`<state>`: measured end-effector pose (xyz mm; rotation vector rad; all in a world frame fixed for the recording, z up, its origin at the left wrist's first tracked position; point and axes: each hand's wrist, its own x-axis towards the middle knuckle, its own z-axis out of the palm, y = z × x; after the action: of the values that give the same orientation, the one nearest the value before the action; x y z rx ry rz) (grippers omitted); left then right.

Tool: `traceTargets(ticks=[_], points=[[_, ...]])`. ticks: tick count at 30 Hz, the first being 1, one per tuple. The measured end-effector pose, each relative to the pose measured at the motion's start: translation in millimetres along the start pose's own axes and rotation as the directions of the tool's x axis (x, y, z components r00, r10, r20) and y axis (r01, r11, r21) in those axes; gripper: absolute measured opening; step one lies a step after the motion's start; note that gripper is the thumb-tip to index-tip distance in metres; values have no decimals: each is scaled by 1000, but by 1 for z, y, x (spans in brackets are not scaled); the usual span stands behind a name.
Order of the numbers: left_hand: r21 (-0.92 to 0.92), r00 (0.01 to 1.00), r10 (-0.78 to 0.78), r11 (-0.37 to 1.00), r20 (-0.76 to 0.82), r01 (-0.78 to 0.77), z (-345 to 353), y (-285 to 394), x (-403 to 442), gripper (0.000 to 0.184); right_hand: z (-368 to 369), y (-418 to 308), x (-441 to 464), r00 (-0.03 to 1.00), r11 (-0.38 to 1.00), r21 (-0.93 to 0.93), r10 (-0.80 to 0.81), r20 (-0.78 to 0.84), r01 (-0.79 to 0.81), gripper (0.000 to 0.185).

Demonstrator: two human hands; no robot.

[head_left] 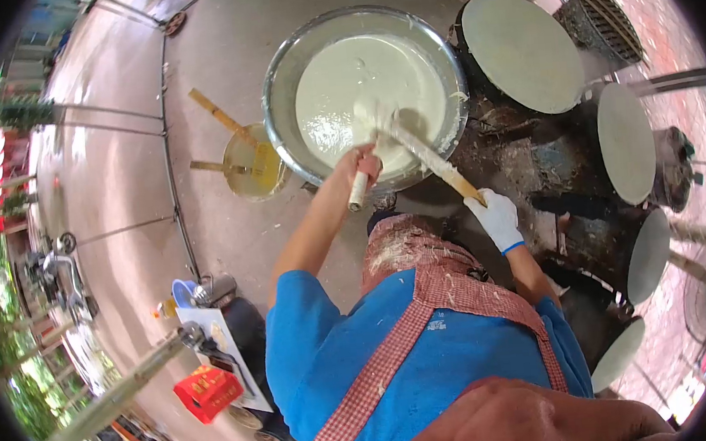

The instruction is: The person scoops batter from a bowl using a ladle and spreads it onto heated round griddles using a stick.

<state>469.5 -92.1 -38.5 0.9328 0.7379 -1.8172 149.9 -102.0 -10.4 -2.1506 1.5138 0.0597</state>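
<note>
A big metal basin (282,135) holds thick white batter (342,84). My bare left hand (365,163) is closed around a tool with a pale round handle (357,193) at the basin's near rim. Its far end is blurred over the batter, so I cannot make out its kind. My right hand (495,219), in a white glove with a blue cuff, grips the bare end of a wooden stick (427,158). White batter coats most of the stick, and its tip is blurred above the batter, near the left hand's tool.
Left of the basin stands a bucket (257,186) with yellowish liquid and two flat wooden sticks. Several round pale griddles (522,54) on dark stoves curve along the right. A wire basket (599,25) is at upper right. A red packet (209,392) lies at lower left.
</note>
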Motion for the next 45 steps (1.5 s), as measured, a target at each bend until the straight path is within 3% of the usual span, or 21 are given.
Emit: traceTargets(ticks=[1, 5, 7, 9, 11, 14, 15, 16, 17, 18, 19, 21, 23, 26, 28, 32, 35, 37, 39, 41, 45], points=[[133, 967, 247, 962, -66, -237, 35, -23, -42, 23, -8, 5, -11, 988, 997, 50, -49, -147, 57, 40], [162, 890, 290, 917, 352, -363, 113, -50, -176, 30, -83, -15, -7, 875, 933, 200, -185, -447, 299, 34], [118, 832, 282, 918, 478, -378, 138, -61, -232, 16, -128, -25, 10, 623, 838, 88, -325, -711, 538, 33], [219, 755, 401, 792, 518, -570, 163, -70, -281, 19, -170, -31, 29, 568, 827, 54, -335, -751, 560, 34], [384, 576, 482, 443, 660, -810, 180, -59, -319, 36, -205, -47, 34, 445, 716, 87, -328, -834, 692, 33], [353, 253, 606, -49, 754, -934, 195, -66, -364, 41, -232, -79, 23, 573, 638, 386, -108, -812, 667, 29], [337, 208, 612, -102, 763, -936, 192, -60, -363, 42, -230, -87, 12, 641, 458, 527, -133, -756, 716, 28], [314, 215, 627, -50, 749, -948, 184, -50, -351, 30, -214, -91, 15, 694, 239, 657, -127, -709, 715, 24], [367, 313, 611, 40, 727, -930, 168, -24, -327, 16, -193, -79, 18, 851, 381, 767, -127, -510, 516, 20], [467, 398, 697, 101, 597, -878, 154, -31, -301, 10, -154, -64, 35, 861, 268, 818, -170, -479, 508, 23], [542, 470, 761, 187, 448, -819, 141, -37, -274, 8, -118, -41, 49, 889, 451, 766, -211, -407, 458, 27], [477, 858, 335, 723, 390, -500, 102, -40, -235, 11, -74, -15, 20, 992, 471, 874, -44, -117, 124, 30], [57, 976, -5, 998, 216, -8, 95, -32, -205, 3, -57, 18, -24, 998, 617, 787, 64, -26, -19, 31], [145, 949, -158, 982, 272, 122, 112, -61, -197, 14, -86, 57, -84, 975, 682, 730, 191, -114, -48, 33], [556, 865, 95, 730, 493, -398, 134, -91, -173, 22, -103, 73, -115, 943, 598, 801, 256, -213, 19, 32], [702, 781, -108, 526, 616, -481, 165, -172, -90, 22, -94, 121, -168, 924, 406, 912, 367, -110, -53, 31], [649, 883, -378, 752, 278, 118, 181, -258, -26, 15, -40, 193, -227, 868, 459, 858, 496, -31, -231, 31], [480, 760, -623, 733, 186, 483, 176, -303, 47, 17, 21, 252, -279, 833, 765, 602, 475, -283, -231, 35], [377, 679, -726, 662, 106, 648, 176, -369, 88, 20, 33, 264, -354, 683, 622, 676, 691, -236, -395, 38], [415, 552, -829, 532, 83, 737, 189, -439, 118, 21, 33, 266, -417, 471, 408, 778, 866, -165, -477, 38], [771, 353, -929, 307, 114, 558, 245, -581, 161, 23, 34, 323, -509, 65, 238, 596, 952, -298, -767, 41]])
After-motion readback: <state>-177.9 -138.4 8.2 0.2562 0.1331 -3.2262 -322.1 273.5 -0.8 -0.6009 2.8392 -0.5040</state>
